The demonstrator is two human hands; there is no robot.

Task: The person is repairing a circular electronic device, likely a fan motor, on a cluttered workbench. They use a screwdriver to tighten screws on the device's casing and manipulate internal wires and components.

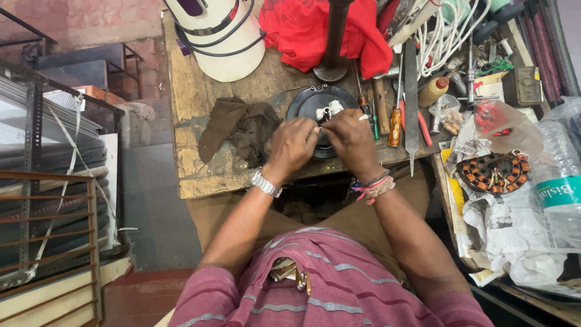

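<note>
While both hands meet over the black disc, these points stand.

Left hand: left hand (292, 145) rests on the near left edge of the disc (315, 104), fingers curled inward; what they pinch is hidden, so I cannot tell whether the grip is closed on anything. A metal watch (265, 182) sits on this wrist.

Right hand: right hand (350, 138) lies on the near right part of the disc, fingertips pressed against those of the left hand. A thin pale piece (364, 117) shows at its upper edge; whether the grip is closed on it cannot be told. Threads and bands (372, 186) circle this wrist.

Disc: round, black, flat on the counter (187, 103), at the near edge, with a white fitting (330, 110) at its centre, partly covered by both hands.

Left of disc: 1 brown cloth (242, 127), crumpled, just beside the left hand.

Right of disc: screwdrivers (394, 121) and a long metal file (411, 103) lie side by side, near the right hand.

Behind disc: a dark stand (333, 42) rises from a round foot; red cloth (302, 30) is bunched around it; a white housing (221, 36) with black cable sits at the far left.

Far right: a copper-wound stator (495, 172) rests on newspaper (514, 224), beside a plastic bottle (560, 175), well apart from the hands.
</note>
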